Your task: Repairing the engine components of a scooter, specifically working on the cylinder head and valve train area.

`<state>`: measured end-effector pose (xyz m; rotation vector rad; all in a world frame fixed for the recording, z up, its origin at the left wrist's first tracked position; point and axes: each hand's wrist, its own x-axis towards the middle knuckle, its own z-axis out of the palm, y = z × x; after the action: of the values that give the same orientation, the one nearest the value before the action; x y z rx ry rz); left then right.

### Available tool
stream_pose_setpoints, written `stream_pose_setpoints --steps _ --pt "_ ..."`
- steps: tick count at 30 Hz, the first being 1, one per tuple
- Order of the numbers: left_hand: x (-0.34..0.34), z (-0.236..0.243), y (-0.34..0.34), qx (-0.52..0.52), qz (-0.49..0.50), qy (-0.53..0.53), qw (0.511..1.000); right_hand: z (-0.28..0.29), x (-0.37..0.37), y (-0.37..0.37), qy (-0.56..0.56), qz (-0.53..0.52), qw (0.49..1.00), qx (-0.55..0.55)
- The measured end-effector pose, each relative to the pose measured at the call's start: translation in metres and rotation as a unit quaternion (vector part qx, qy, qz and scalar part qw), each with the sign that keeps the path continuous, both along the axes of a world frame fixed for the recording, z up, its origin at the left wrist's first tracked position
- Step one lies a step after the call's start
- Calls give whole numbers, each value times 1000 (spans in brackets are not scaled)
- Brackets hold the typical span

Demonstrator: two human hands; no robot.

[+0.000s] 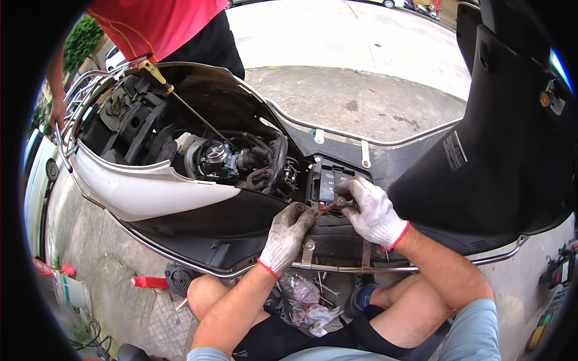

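The scooter [180, 198] lies on its side on a concrete floor [361, 90], with the seat compartment opened and the engine parts [235, 159] exposed. The person sits low beside it, knees drawn up under the chrome side rail [337, 265].

Left hand [288, 236]: gloved in a soiled white work glove with a red cuff. The fingers are curled and pressed together at the edge of the footboard opening, touching the near end of a thin reddish-brown tool [328, 207]. Whether the fingers pinch the tool or only steady it cannot be told.

Right hand [370, 210]: gloved in the same kind of glove. The fingers are closed around the far end of the tool, just in front of the battery [330, 180].

The battery is a dark rectangular block seated in a recess in the footboard, between the engine parts and the front panel [512, 138]. The tool lies across the near edge of that recess, spanning between the two hands.

A screwdriver [180, 99] with a yellow handle rests with its shaft pointing down into the engine parts. A second person in a red shirt [156, 24] stands behind the scooter. Crumpled plastic wrap [307, 301] and small metal parts lie on the floor between the person's legs
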<state>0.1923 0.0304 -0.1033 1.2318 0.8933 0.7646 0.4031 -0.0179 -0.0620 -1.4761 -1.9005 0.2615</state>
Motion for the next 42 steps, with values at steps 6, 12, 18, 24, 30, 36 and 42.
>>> stream_pose_setpoints --steps 6,12,18,24,30,36,42 --pt "4 8 -3 8 -1 61 998 -8 11 -4 -35 -26 999 -3" --pt "5 11 -6 -90 0 15 996 -8 15 -6 -15 -17 998 -57" --pt "5 5 -4 -48 -15 34 998 -5 10 -7 8 13 998 -65" --pt "11 3 -10 44 -13 71 996 -2 -7 -6 49 -28 986 -160" --pt "10 -5 -10 61 -1 58 996 6 -10 0 71 -53 960 -264" --pt "9 5 -9 -90 -1 -6 996 -4 8 -2 405 33 868 -286" --pt "10 -7 -11 -108 -20 -12 994 8 -3 -4 412 30 866 -283"
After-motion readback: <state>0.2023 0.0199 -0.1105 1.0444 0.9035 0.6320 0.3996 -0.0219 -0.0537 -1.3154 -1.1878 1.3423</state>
